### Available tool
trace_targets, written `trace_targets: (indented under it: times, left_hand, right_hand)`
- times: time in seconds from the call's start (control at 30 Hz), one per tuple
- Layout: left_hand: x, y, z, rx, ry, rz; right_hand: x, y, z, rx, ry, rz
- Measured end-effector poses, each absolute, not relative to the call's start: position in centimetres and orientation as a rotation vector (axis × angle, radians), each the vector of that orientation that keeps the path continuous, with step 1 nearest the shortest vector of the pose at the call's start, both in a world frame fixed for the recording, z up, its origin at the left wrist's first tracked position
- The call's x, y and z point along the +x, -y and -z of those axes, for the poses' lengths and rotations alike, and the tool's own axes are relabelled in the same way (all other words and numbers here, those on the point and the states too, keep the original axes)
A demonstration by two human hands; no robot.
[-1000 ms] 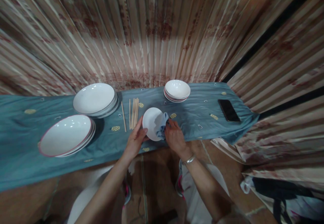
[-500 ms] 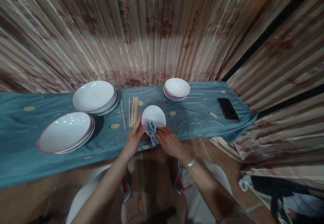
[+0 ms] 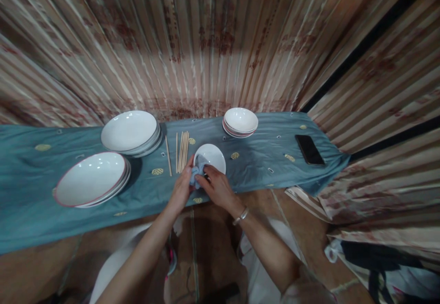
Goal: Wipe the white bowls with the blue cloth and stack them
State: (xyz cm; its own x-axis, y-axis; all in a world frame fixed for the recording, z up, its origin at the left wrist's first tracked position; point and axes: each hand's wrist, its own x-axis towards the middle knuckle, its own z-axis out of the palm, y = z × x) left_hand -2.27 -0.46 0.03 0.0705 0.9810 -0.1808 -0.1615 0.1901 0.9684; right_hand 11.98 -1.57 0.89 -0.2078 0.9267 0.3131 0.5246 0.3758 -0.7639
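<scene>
While the left hand (image 3: 181,187) holds a bowl (image 3: 215,155), the right hand (image 3: 218,186) pinches a cloth (image 3: 196,176)

As the head view shows, the bowl is near the front edge of the table (image 3: 261,171), tipped a bit toward the person maybe. I cannot tell if it touches the table. The left hand grips its left side, and the right hand bunches the cloth at its near left part. This looks like the wiping step. Wiping more of it seems to call for a firm left grip and a turn of the bowl.

Sticks (image 3: 183,152) lie just beside it on the left, so an elbow could bump them. Small bowls (image 3: 240,122) stand behind, to the right. The phone (image 3: 310,149) is well apart, so the right arm seems to have room.
</scene>
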Motion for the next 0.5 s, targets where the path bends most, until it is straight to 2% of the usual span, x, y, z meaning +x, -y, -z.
trace_targets:
  times: [0.27, 0.5]
  left_hand:
    - [-2.0, 0.6, -0.1, 0.93, -1.102, -1.098]
    - [-1.8, 0.7, -0.9, 1.006, -1.035, -1.032]
  right_hand:
    - [10.7, -1.4, -0.4, -1.264, 1.54, -0.749]
    - [11.7, -2.8, 0.5, -1.453, 1.701, -0.431]
